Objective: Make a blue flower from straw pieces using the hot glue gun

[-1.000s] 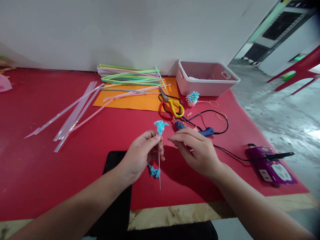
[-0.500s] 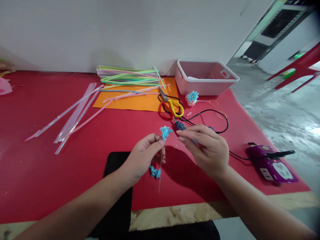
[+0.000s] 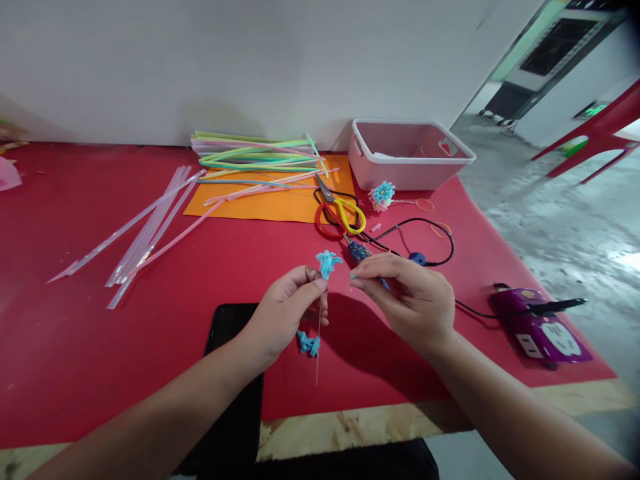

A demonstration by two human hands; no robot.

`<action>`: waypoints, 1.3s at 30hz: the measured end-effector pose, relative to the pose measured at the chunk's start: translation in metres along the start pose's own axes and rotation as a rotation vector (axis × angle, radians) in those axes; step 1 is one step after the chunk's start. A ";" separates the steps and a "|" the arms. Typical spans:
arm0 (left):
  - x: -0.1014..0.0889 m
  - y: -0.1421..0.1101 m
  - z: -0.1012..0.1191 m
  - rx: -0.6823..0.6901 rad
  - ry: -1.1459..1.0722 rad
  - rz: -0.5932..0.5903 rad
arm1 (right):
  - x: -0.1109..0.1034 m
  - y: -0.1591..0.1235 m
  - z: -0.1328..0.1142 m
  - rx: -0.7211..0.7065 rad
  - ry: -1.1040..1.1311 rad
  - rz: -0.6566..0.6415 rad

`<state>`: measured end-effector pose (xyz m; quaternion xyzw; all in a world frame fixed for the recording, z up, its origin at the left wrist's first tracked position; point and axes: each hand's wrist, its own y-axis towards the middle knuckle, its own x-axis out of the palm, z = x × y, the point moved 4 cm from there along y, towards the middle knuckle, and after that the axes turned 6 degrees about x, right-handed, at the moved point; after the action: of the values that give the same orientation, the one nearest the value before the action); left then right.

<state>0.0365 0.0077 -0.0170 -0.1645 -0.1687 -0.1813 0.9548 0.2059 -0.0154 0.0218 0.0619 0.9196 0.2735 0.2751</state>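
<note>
My left hand (image 3: 287,310) is closed, thumb and fingers pinching a light blue fuzzy flower (image 3: 328,263) just below its head. The flower's thin wire stem (image 3: 317,363) hangs down past my fingers. To the right, my right hand (image 3: 413,300) pinches a tiny light blue piece (image 3: 353,276) at its fingertips, a short gap from the flower. Partly hidden behind that hand lies a dark blue speckled tool (image 3: 357,251) with a metal tip. More blue fuzzy pieces (image 3: 308,343) rest on the red table (image 3: 165,360) beneath my left hand.
Scissors (image 3: 341,215) and pipe cleaners (image 3: 260,157) lie on orange paper (image 3: 240,210). Clear plastic strips (image 3: 150,233) are at left. A pink basket (image 3: 410,170) stands behind a finished flower piece (image 3: 383,195). A purple power strip (image 3: 543,327) and a black tablet-like slab (image 3: 233,387) sit near the front edge.
The view has shifted slightly. My right fingertips have closed into a tighter pinch, showing a tiny blue piece. My left hand still holds the flower in much the same place.
</note>
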 end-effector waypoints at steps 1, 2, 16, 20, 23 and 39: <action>0.000 0.000 0.000 0.001 0.000 0.000 | 0.000 0.000 0.000 -0.005 0.007 -0.004; 0.000 0.000 0.000 0.002 -0.001 -0.001 | 0.000 0.001 0.000 -0.011 0.005 -0.004; 0.000 -0.001 0.000 0.003 0.019 0.003 | 0.001 -0.001 0.003 0.122 0.038 0.001; 0.000 0.000 0.000 0.005 0.020 0.001 | 0.000 -0.002 0.004 0.151 0.122 0.004; 0.000 0.000 0.000 0.011 0.016 0.000 | 0.004 -0.004 0.004 0.173 0.196 -0.060; 0.006 -0.003 0.003 -0.097 -0.430 -0.117 | 0.008 0.000 -0.002 0.041 0.081 -0.030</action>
<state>0.0403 0.0043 -0.0115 -0.2351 -0.3686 -0.2053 0.8757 0.1977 -0.0144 0.0191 0.0425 0.9362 0.2528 0.2403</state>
